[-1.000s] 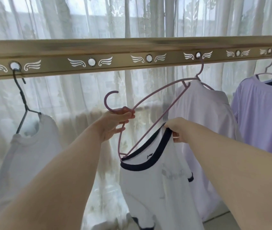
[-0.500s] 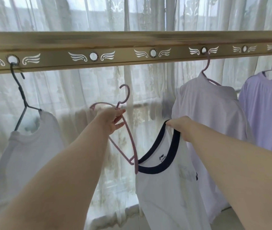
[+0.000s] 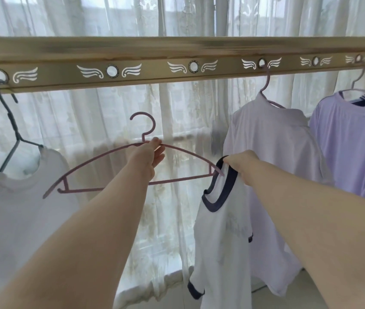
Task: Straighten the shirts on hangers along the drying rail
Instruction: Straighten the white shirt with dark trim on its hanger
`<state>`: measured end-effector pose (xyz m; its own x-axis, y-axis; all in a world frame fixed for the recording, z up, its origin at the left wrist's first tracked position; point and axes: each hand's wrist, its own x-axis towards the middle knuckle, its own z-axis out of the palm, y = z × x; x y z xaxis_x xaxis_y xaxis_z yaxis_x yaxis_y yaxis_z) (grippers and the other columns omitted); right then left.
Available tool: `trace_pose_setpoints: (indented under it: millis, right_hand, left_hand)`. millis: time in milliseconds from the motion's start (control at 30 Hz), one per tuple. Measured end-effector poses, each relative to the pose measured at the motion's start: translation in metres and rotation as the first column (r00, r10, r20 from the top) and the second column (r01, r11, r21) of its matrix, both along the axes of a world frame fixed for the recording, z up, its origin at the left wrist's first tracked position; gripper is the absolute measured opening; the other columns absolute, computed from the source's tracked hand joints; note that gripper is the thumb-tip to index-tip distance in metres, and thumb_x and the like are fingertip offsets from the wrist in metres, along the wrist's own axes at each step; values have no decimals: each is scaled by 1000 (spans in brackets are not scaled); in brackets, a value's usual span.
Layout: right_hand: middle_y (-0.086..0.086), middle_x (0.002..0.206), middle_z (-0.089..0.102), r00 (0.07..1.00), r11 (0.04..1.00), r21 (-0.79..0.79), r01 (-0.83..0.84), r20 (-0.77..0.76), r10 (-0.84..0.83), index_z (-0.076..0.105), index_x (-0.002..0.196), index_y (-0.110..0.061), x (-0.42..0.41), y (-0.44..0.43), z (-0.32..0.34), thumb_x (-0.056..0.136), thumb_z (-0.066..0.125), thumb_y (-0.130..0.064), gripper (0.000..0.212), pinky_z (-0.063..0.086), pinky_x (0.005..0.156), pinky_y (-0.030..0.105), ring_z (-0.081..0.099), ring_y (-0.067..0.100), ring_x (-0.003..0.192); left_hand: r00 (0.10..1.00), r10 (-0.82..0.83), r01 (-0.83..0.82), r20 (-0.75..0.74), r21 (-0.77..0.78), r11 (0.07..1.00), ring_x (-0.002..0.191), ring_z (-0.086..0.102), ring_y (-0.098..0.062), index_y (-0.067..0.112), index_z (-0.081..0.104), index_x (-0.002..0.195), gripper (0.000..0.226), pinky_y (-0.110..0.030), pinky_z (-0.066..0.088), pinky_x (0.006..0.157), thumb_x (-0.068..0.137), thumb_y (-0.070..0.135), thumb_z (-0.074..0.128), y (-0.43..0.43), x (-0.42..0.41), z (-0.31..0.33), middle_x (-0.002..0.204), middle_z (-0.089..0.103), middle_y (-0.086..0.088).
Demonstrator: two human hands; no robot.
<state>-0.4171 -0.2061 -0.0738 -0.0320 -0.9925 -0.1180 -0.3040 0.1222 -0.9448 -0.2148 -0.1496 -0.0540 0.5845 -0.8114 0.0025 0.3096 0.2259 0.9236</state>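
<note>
While reaching up under the drying rail (image 3: 177, 49), grips a pink hanger (image 3: 101, 160) in the left hand (image 3: 149, 155), fingers curled round the neck where the hook meets the shoulder bar. Holds it upright, hook on top and free in the air, well below the rail, with the left shoulder dipping lower than the right. Pinches, with the right hand (image 3: 241, 163), the navy collar band of a white shirt with navy trim (image 3: 221, 253), clamped on the upper edge of the neck opening. Lets the rest of that shirt hang straight down from the pinch, a navy-edged sleeve cuff showing low on its left side. Right tip of the hanger right at the collar, touching or just overlapping the band; cannot tell whether inside the neck opening. Hands apart, each closed on its own thing, both forearms bare and stretched forward.

Along the rail, a row of round holes flanked by white wing marks. Through the leftmost hole, a dark hanger (image 3: 12, 121), tilted, carrying a plain white shirt (image 3: 21, 219). Through a hole right of centre, another pink hook with a pale lilac shirt (image 3: 273, 157), hanging just behind the right hand. Further right, just beside the lilac one, a purple shirt (image 3: 355, 148) on a pale hanger. Hanger in hand held below the stretch of rail between the dark hanger and the lilac shirt. Behind everything, a sheer curtain (image 3: 110, 112) with daylight coming through.
</note>
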Motion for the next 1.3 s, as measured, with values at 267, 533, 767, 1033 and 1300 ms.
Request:
trace_pose_setpoints:
  millis: [267, 533, 767, 1033, 1300]
  right_hand:
    - [6, 75, 52, 998, 996, -85, -32, -64, 27, 60, 84, -4, 18, 3, 1, 79, 69, -16, 15, 41, 62, 25, 49, 20, 67]
    - [4, 63, 58, 940, 904, -275, -328, -7, 340, 64, 73, -10, 46, 26, 29, 82, 68, -15, 11, 50, 57, 24, 54, 14, 55]
    - [-1, 131, 55, 595, 812, -350, -466, -803, -5, 54, 130, -26, 26, 23, 56, 82, 51, -24, 48, 43, 100, 37, 49, 21, 122]
    - [8, 95, 56, 770, 898, -298, -324, -634, 67, 57, 99, -14, 8, 8, 34, 98, 44, -28, 19, 40, 72, 29, 54, 26, 84]
    - [1, 69, 46, 801, 890, -299, -345, -588, 113, 44, 64, -17, -5, 3, 32, 96, 46, -23, 33, 32, 52, 26, 45, 18, 63]
  left_hand:
    - [999, -30, 24, -44, -133, 991, 76, 71, -20, 1, 57, 97, 13, -33, 61, 70, 86, -2, 65, 5, -5, 1, 83, 70, -9]
    - [962, -44, 26, -270, -73, 997, 53, 65, -18, -2, 62, 88, 6, -25, 54, 49, 84, -3, 66, -12, -58, -37, 73, 65, -13]
    - [910, -110, 80, -399, -93, 993, 69, 69, -19, 1, 62, 90, 6, -27, 60, 65, 87, 2, 66, -12, -66, -28, 82, 69, -10]
    - [866, -410, 405, 287, 80, 911, 83, 69, -30, 2, 68, 98, 35, -42, 57, 85, 92, 36, 61, 4, -63, -16, 93, 71, -14]
    - [213, 140, -364, 967, -54, 930, 129, 43, -21, 26, 49, 133, 38, -38, 35, 101, 98, 40, 45, 6, -13, -22, 139, 48, 2]
